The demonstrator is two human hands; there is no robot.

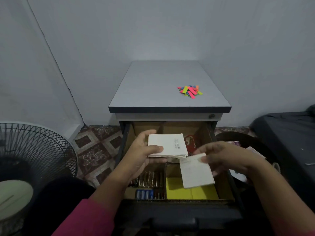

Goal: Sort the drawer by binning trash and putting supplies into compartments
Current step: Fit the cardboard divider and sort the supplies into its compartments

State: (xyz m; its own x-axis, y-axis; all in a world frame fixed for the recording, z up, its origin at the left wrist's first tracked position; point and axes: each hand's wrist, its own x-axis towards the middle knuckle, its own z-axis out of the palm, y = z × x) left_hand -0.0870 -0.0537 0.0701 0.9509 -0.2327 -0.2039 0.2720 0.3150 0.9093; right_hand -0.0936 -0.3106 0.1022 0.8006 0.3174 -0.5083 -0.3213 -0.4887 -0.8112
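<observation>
Left hand [144, 150] gripping white paper stack [167, 144] over open drawer [221, 188], right hand [226, 156] pinching loose paper [196, 172] by one corner, so maybe slipping down among batteries [148, 181] and getting mixed up.

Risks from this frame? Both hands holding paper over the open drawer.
1. The right hand pinches the loose sheet only at its top edge; blurred, so it may slip and land on the yellow paper.
2. The left hand holds the white stack by one side; lower sheets sag and could drop onto the batteries.
</observation>
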